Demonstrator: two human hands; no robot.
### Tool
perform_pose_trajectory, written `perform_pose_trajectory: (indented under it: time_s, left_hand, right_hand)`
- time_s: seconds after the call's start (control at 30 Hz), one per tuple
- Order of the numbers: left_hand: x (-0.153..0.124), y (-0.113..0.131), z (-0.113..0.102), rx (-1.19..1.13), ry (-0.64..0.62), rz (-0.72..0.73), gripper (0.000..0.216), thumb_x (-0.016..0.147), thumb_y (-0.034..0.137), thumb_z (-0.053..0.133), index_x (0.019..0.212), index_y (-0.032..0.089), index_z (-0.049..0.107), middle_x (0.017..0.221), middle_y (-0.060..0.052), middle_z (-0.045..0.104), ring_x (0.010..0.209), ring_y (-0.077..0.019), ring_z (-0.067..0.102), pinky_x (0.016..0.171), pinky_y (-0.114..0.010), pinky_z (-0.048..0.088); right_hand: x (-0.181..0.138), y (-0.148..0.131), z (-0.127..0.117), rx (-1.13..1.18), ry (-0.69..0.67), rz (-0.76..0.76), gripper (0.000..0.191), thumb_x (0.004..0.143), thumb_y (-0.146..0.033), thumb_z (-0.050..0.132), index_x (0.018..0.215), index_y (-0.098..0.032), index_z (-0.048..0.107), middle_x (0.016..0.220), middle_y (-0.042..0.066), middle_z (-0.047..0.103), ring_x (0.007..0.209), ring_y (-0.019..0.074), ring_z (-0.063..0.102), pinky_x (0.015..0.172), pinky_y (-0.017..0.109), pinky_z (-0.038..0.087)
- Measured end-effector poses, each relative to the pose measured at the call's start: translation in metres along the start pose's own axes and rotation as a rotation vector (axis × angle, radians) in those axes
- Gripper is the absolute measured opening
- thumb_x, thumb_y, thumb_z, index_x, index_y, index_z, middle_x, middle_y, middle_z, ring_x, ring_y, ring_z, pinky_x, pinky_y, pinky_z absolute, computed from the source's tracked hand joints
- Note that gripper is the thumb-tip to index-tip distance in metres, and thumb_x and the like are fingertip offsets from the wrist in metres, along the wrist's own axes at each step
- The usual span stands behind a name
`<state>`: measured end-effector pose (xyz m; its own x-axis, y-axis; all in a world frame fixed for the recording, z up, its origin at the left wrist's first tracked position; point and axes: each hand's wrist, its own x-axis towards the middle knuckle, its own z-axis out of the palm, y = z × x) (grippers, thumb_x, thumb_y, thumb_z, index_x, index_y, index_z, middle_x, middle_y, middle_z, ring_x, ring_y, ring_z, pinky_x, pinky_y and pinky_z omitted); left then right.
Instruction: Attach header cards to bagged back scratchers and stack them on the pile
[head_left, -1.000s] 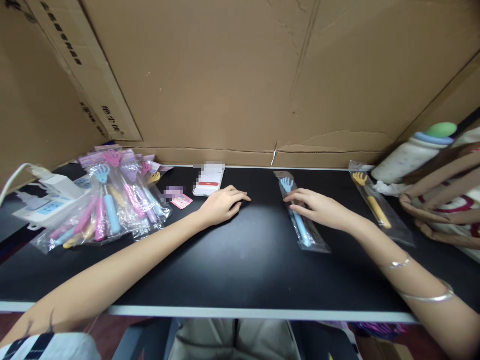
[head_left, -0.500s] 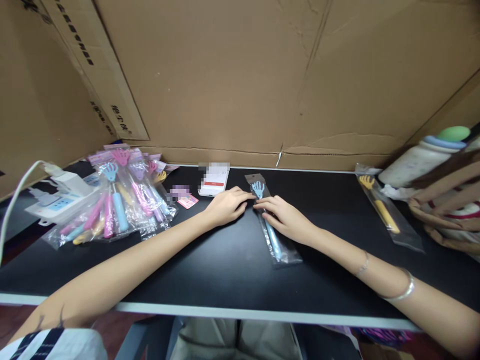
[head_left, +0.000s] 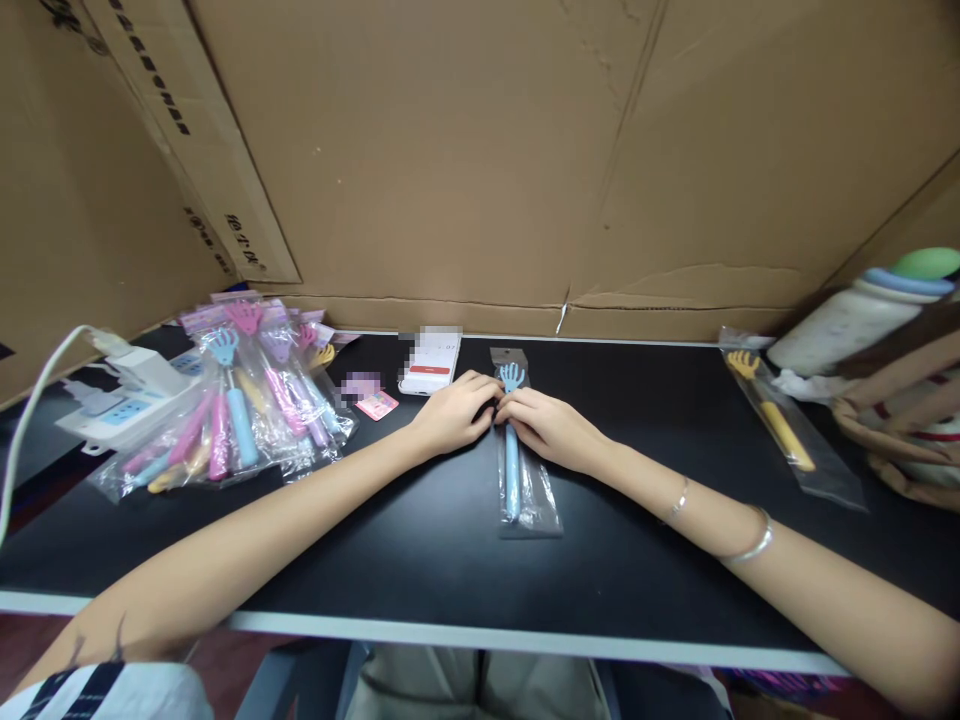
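Note:
A light blue back scratcher (head_left: 512,470) with a hand-shaped head lies in a clear plastic bag (head_left: 541,510) on the black table before me. My left hand (head_left: 456,412) is at the bag's left edge, its fingers bent and the tips closed on the edge just below the scratcher's head. From the right, my right hand (head_left: 551,428) reaches over the bag, fingers pinched on the same spot. The fingertips of both hands almost meet there, and they partly hide the scratcher's neck.
Several bagged back scratchers (head_left: 240,400) are heaped at the left, beside a power strip (head_left: 124,410). A phone (head_left: 435,362) and a small pink card (head_left: 376,404) lie behind my left hand. At the right are a bagged yellow scratcher (head_left: 784,430), a bottle (head_left: 840,325) and a brown bag (head_left: 877,400). Cardboard (head_left: 465,160) walls the back.
The bagged blue scratcher has turned from a slant to nearly straight, its lower end swinging left. My right hand has shifted slightly left, closer to my left hand, which stays about in place.

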<state>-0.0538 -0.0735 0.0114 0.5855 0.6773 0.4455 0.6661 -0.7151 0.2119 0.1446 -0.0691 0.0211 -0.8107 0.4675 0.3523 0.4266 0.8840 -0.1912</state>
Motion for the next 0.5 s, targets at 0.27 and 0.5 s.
perform_pose_trajectory:
  time_s: [0.27, 0.5]
  left_hand:
    - [0.001, 0.001, 0.000, -0.007, -0.035, -0.026, 0.019, 0.084, 0.013, 0.044, 0.097, 0.017, 0.057, 0.105, -0.005, 0.064, 0.099, -0.0200, 0.054, 0.088, -0.035, 0.047]
    - [0.000, 0.001, 0.000, 0.028, -0.026, -0.031, 0.022, 0.086, 0.017, 0.045, 0.105, 0.018, 0.057, 0.109, -0.004, 0.064, 0.102, -0.0199, 0.056, 0.089, -0.035, 0.047]
  right_hand:
    - [-0.003, 0.002, 0.001, -0.119, 0.097, 0.088, 0.020, 0.090, -0.016, 0.036, 0.096, -0.019, 0.055, 0.096, 0.008, 0.058, 0.091, 0.0195, 0.053, 0.078, 0.031, 0.046]
    - [-0.004, 0.011, 0.004, -0.268, 0.112, 0.275, 0.014, 0.086, -0.017, 0.045, 0.096, -0.017, 0.055, 0.095, 0.008, 0.059, 0.091, 0.0227, 0.052, 0.078, 0.034, 0.044]
